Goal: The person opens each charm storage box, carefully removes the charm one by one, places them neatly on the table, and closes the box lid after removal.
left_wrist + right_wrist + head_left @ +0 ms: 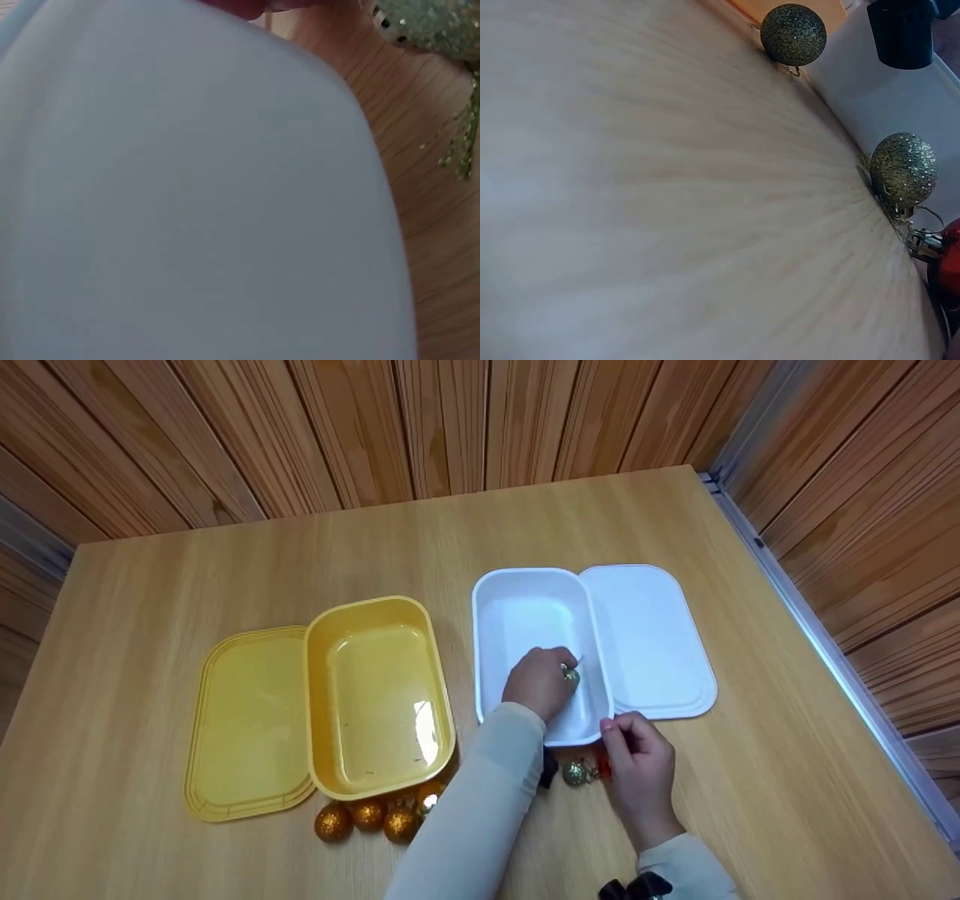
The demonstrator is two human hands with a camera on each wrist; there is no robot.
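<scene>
My left hand (541, 684) reaches down into the white box (517, 585) and grips a green-gold glitter Christmas bauble (571, 676), which shows past the fingers. At the box's near right corner, my right hand (641, 765) pinches the rim between thumb and curled fingers. Beside that hand on the table lie another green-gold bauble (576, 772) and a red ornament (603, 765), partly hidden by the thumb. The right wrist view has green-gold baubles (904, 171) and the red ornament (949, 262) along the white wall. In the left wrist view the box wall (210, 187) fills most of the picture.
A white lid (652, 645) lies against the box's right side. Left of it stands a yellow box (375, 690) with its yellow lid (251, 727) alongside. Several orange-gold baubles (334, 822) sit in front of the yellow box, partly covered by my left sleeve (472, 810).
</scene>
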